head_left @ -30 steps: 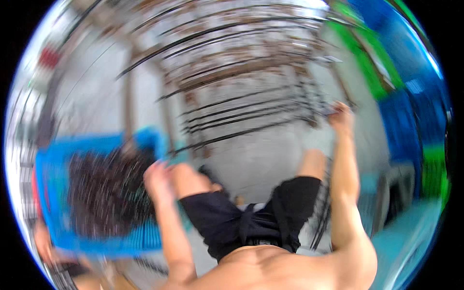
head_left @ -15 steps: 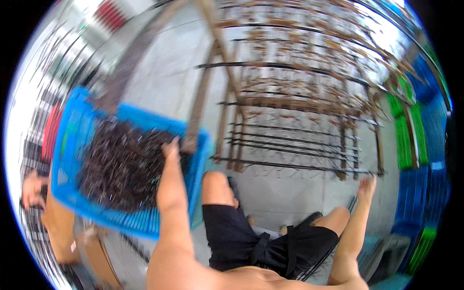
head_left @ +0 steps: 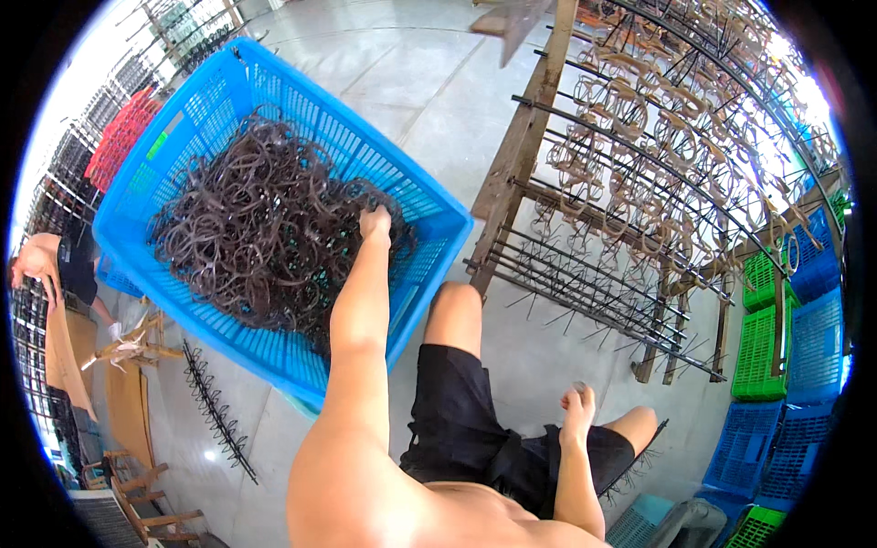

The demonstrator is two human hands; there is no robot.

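Note:
A large blue plastic basket [head_left: 429,239] stands to my left, tilted in view. It holds a tangled heap of dark brown, glossy curled strips [head_left: 260,219]. My left hand [head_left: 375,222] reaches over the near rim into the right side of this heap, its fingers closed on the dark curled strips and partly sunk among them. Beside my right thigh, my right hand [head_left: 577,402] is raised with curled fingers. A small greyish spot shows at its fingertips, too small to name.
At the right, a wooden rack [head_left: 521,155] bears black rods [head_left: 630,155] hung with pale brown curled pieces. Blue and green crates [head_left: 763,352] are stacked along the right side. A black spiked rod [head_left: 217,406] lies on the floor. Another person [head_left: 46,260] is at the far left.
The view has turned, so the basket and rack appear slanted. My right hand has drawn back from the rack's lowest rod toward my thigh. My left hand remains at the heap.

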